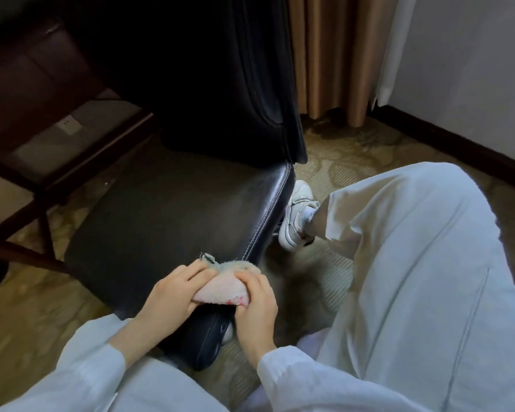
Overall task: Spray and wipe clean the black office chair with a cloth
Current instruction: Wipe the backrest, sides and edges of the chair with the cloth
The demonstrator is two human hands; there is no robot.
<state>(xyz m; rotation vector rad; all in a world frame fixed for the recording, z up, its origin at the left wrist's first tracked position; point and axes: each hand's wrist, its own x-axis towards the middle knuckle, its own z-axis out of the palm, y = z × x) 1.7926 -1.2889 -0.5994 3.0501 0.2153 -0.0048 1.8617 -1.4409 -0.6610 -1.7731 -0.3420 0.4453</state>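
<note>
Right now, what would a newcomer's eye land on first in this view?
Low in the middle, the left hand and right hand together hold a pale pink cloth against the near corner of the black chair seat. Behind it the dark backrest rises at top centre. A white sneaker sits on the patterned carpet just right of the seat.

We record a patterned carpet (354, 150) in muted olive and beige across the floor. At far right hang tan curtains (333, 55) with a white sheer panel (399, 49) beside them, against a pale wall (473, 69) edged by a dark skirting board (446, 144). At left stands dark wooden furniture (81, 156); behind its frame we note a white wall socket (68, 124). At near right, a pale trouser leg (414, 263) ends in a white sneaker (298, 215) resting on the carpet.
</note>
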